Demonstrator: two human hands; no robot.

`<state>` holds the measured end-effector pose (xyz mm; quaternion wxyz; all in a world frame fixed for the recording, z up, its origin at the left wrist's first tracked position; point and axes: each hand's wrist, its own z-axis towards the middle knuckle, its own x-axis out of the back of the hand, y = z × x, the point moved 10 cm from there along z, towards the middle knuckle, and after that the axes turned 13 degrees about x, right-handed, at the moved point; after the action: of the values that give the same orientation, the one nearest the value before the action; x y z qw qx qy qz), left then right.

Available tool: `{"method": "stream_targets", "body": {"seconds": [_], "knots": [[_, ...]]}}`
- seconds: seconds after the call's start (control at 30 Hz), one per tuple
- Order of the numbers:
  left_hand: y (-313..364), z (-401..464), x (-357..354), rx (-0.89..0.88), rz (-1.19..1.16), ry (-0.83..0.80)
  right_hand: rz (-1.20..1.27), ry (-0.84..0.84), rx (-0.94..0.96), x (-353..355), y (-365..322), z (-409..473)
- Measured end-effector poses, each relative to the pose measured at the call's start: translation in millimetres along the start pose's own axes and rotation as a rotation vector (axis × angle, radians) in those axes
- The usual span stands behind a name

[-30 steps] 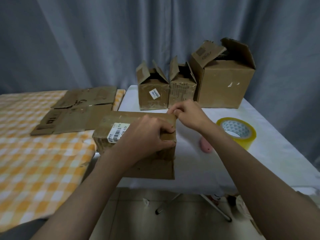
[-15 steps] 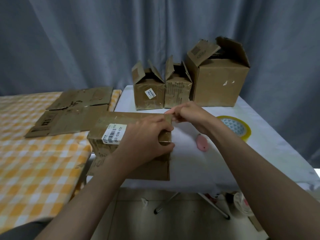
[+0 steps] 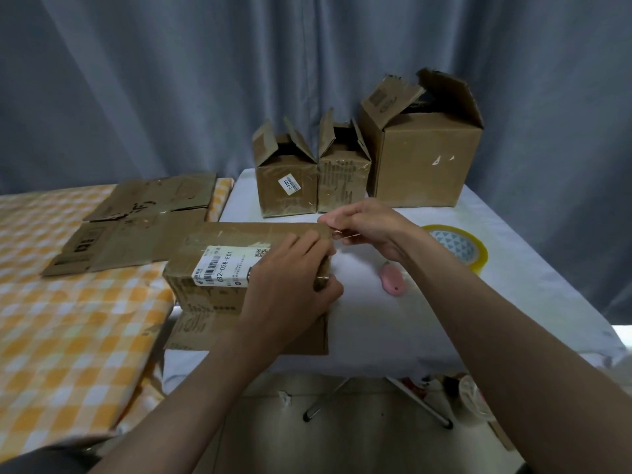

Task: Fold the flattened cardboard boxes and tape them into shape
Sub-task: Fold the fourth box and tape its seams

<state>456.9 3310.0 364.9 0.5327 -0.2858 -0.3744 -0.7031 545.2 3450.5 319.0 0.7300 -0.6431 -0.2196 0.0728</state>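
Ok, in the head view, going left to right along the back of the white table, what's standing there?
Small box with a white label → narrow small box touching it → large box, all with top flaps open. The yellow tape roll lies nearer, in front of the large box.

Dim, soft room light; faint shadows; wide-angle bending at the edges; slight softness throughout, no strong glare.

Head view, downward, near table (image 3: 393, 319)

Labelled cardboard box (image 3: 219, 265) (flap down)
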Motion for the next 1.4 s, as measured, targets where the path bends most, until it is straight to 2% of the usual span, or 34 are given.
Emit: {"method": "stream_targets", "body": {"seconds": [0.23, 0.5, 0.63, 0.77, 0.9, 0.97, 1.1, 1.2, 1.3, 1.4], "knots": [[3, -3, -11, -0.07, 0.007, -0.069, 0.156, -0.081, -0.079, -7, 11, -3], [-1, -2, -16, -0.15, -0.027, -0.186, 0.196, -0.078, -0.035, -12, 10, -5], [-7, 2, -16, -0.163, -0.092, -0.285, 0.02, 0.044, -0.042, 1, 18, -10], [-7, 0, -20, -0.234, -0.07, -0.33, 0.072, 0.202, 0.003, 5, 17, -17], [-5, -3, -20, -0.251, -0.046, -0.289, 0.137, 0.299, 0.004, 7, 13, -30], [-4, -5, -20, -0.259, -0.051, -0.265, 0.15, 0.268, -0.001, 3, 11, -38], [-13, -4, -17, -0.184, -0.158, -0.22, 0.144, 0.072, -0.025, -7, 6, -61], [-25, 0, -15, -0.075, -0.292, -0.234, 0.015, -0.042, -0.002, -17, 1, -77], [-25, -2, -13, -0.072, -0.312, -0.231, -0.121, -0.133, 0.072, -32, -8, -89], [-28, 0, -11, -0.033, -0.301, -0.222, -0.135, -0.225, 0.05, -34, -11, -100]]}}
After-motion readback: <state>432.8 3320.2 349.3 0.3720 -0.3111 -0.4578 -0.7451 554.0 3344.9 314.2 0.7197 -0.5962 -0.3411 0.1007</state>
